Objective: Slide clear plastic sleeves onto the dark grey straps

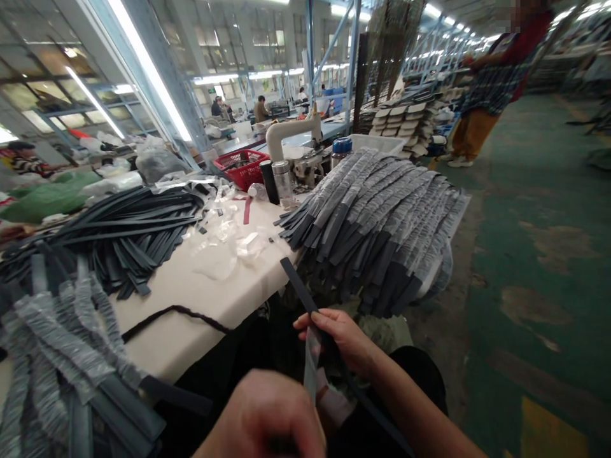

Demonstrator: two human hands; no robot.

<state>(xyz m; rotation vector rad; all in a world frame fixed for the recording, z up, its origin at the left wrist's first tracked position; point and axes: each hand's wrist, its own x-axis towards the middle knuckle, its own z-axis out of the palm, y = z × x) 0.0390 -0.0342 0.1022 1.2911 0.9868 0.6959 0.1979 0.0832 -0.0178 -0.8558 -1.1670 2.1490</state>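
Observation:
My right hand (341, 334) pinches a dark grey flat strip (298, 283) between thumb and fingers. One end of the strip points up toward the table, and the rest trails down along my forearm. From the same fingers a band of clear plastic film (311, 366) runs down, stretched, to my left hand (277, 410). That hand is closed and close to the camera, slightly blurred; its fingertips are partly hidden. To the right, beyond my right hand, lies a large heap of plastic-wrapped grey strips (382, 216). More film-covered strips (67, 337) hang over the near left of the table.
Bare dark strips (128, 235) lie piled on the pale table (252, 280), with scraps of clear film (229, 248) nearby. A dark cord (176, 310) crosses its edge. Behind are a red basket (241, 166), bottles (282, 181) and a sewing machine (293, 137). A person (496, 89) stands right.

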